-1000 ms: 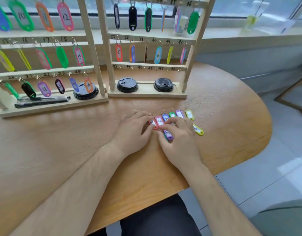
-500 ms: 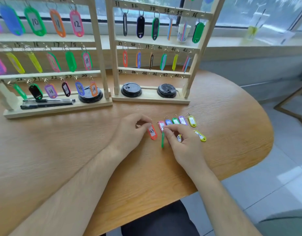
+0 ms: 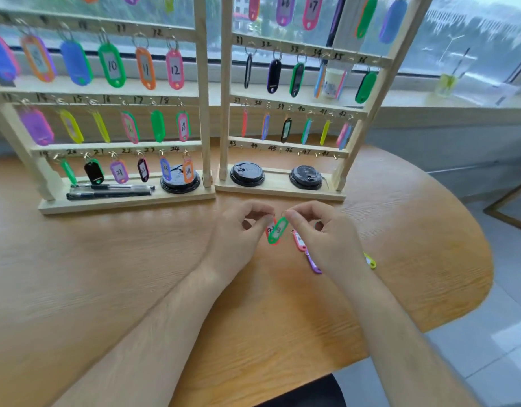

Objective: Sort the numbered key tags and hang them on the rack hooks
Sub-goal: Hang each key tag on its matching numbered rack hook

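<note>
L hand [image 3: 241,230] fingers curled, thumb+index pinch red tag [image 3: 269,230]. R hand [image 3: 326,236] fingers pinch ring end of green tag [image 3: 278,230]. Both tags just in front of right rack [image 3: 279,190] base, overlapping, green in front. Green tag long axis tilted: ring end up toward rack, other end down-left. Pink tag [image 3: 298,240] + purple tag [image 3: 313,264] lie on table [image 3: 136,259], further from rack, by R hand.

Red tag [image 3: 270,230]: partly covered by green tag [image 3: 278,230]; second digit unreadable.
Green tag number: blurred, illegible.
Purple tag [image 3: 313,264], yellow tag [image 3: 370,261]: partly hidden beneath right hand [image 3: 326,239].
Top-row tags [image 3: 284,10]: cut off by upper edge, motion-blurred.
</note>
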